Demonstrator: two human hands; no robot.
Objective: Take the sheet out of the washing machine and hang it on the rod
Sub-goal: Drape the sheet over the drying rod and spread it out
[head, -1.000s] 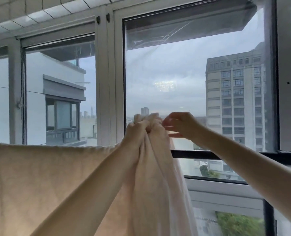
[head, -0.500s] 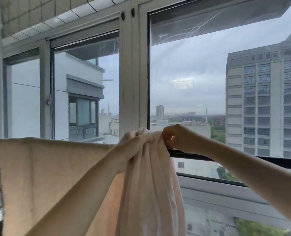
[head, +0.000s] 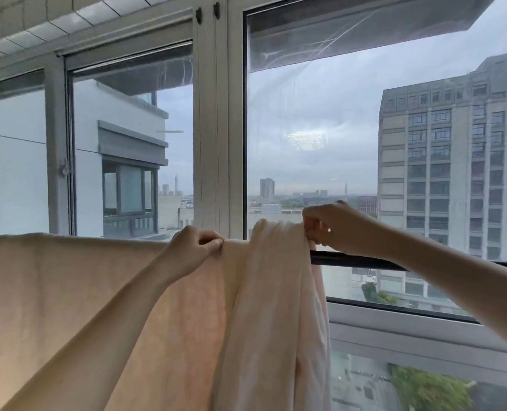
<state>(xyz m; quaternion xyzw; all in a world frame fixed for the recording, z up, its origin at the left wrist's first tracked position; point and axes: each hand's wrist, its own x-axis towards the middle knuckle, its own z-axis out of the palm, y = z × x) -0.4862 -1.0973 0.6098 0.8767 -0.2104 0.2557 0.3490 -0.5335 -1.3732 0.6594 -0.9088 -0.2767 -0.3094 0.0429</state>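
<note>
A pale peach sheet (head: 68,292) hangs over a black horizontal rod (head: 364,262) in front of the window. Its left part lies spread flat along the rod; its right part is bunched into a thick fold (head: 276,292) hanging down. My left hand (head: 194,250) pinches the sheet's top edge at the rod, just left of the bunch. My right hand (head: 332,229) grips the bunch's right edge, a little above the rod. Under the cloth the rod is hidden; its bare part runs on to the right.
Large glass windows with a grey frame (head: 210,129) stand right behind the rod. A window sill (head: 409,330) runs below the rod on the right. Buildings and trees show outside.
My hands have drawn apart: the right hand has pulled the bunched edge to the right along the rod, the left hand now pinches the top edge. The bunch is wider.
</note>
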